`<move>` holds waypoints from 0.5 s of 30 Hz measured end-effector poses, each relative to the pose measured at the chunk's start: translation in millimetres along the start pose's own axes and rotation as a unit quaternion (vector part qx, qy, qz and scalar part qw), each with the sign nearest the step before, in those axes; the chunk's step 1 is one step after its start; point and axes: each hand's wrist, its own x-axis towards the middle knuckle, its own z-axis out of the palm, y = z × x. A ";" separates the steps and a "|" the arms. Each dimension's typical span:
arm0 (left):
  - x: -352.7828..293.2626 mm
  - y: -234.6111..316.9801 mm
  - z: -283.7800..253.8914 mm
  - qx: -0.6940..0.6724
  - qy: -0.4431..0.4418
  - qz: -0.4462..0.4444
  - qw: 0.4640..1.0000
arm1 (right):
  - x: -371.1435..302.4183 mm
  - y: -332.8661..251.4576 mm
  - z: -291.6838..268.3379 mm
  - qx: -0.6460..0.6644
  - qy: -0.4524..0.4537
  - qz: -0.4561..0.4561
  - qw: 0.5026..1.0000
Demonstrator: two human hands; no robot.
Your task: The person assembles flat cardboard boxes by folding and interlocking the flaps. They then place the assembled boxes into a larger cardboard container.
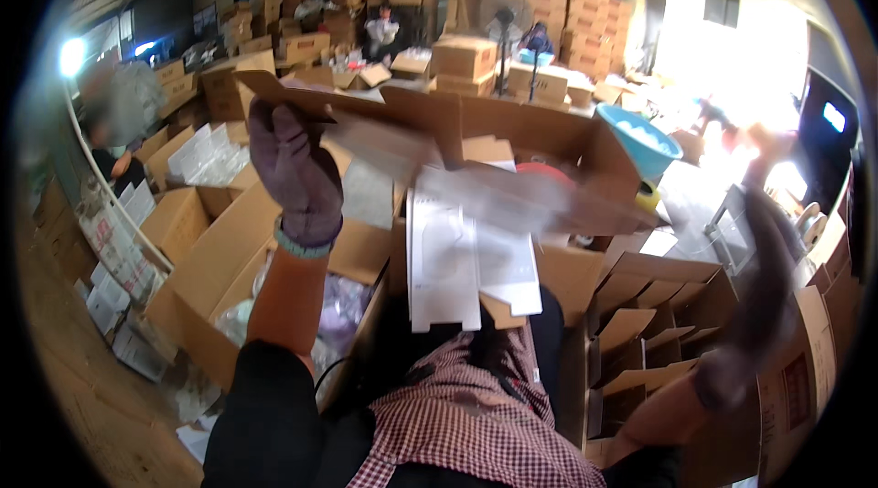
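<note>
- Head view, containers: an open brown carton [521, 129] is tilted in front of the person, its flaps spread; its inside is only partly visible.
- The left hand [297, 168], gloved, is at the carton's left end, fingers bent closely around the edge of a flap.
- A wide carton [197, 310] at lower left holds clear and purplish plastic bags [347, 307]; a divided carton [657, 270] at lower right holds upright cardboard partitions [631, 331].
- Beyond the tilted carton, a blue basin [666, 148] contains white pieces.
- Around: white printed card sheets [444, 259] lie above the checked apron [476, 410], the tilted carton covering their upper part; stacked boxes [464, 56] stand behind.
- Hard to make out: the right hand [771, 278], raised at right, is blurred; I cannot tell how its fingers stand or whether they hold anything. Glare washes out the area beyond it.
</note>
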 end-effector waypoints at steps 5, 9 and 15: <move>-10.0 14.1 63.8 0.195 -0.016 0.023 0.980 | -27.1 12.8 76.4 0.453 0.120 0.256 0.845; -21.1 19.4 66.8 0.178 -0.093 -0.003 0.980 | 1.4 -22.8 66.1 0.599 0.075 0.255 0.755; -25.0 39.9 84.3 0.166 -0.203 -0.050 0.964 | 8.4 -19.2 82.9 0.552 0.117 0.185 0.805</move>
